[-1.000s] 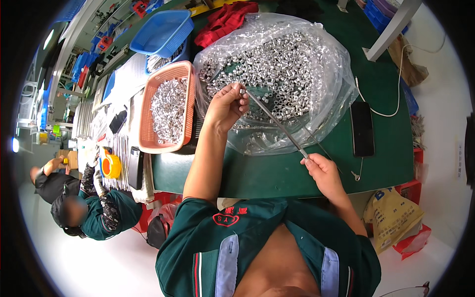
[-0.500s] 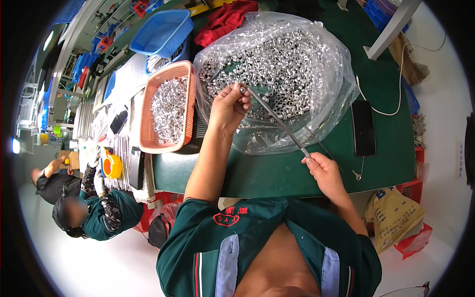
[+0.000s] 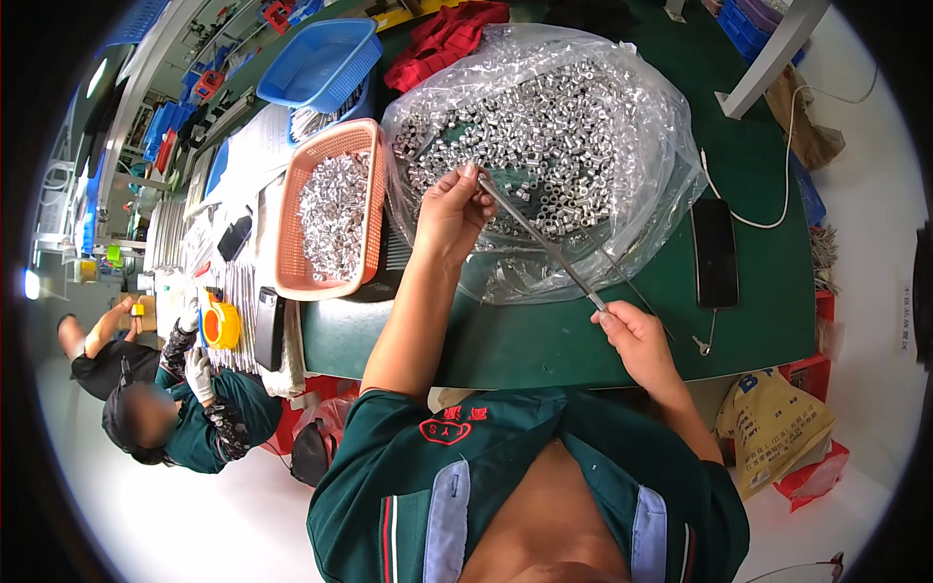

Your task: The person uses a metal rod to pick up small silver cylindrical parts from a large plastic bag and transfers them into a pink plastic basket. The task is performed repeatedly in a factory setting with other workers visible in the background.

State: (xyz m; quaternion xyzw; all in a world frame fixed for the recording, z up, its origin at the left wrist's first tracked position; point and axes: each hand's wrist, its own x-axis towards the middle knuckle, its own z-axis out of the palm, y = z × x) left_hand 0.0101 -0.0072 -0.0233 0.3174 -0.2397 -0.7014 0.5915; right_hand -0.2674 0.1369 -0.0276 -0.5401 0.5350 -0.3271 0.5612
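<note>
A long, thin metal rod (image 3: 544,243) slants across the front of a clear plastic bag (image 3: 671,185). My right hand (image 3: 637,335) is closed around the rod's near end. My left hand (image 3: 455,212) pinches at its far end, where what looks like a small metal sleeve sits mostly hidden by the fingertips. Beneath and beyond this hand, loose short metal sleeves (image 3: 573,146) lie spread in the open bag. A second, thinner rod (image 3: 630,282) passes close to my right hand; whether I grip it too I cannot tell.
An orange basket (image 3: 282,233) of small silvery pieces stands left of the bag, with blue baskets (image 3: 316,63) behind. On the green table (image 3: 544,340), a phone (image 3: 714,253) lies at right near a white cable (image 3: 785,185). Other people sit at far left, one wearing white gloves.
My left fingers have closed in slightly on the rod's far end; the rod and right hand have barely shifted. At far left, the gloved co-worker's hands have moved apart.
</note>
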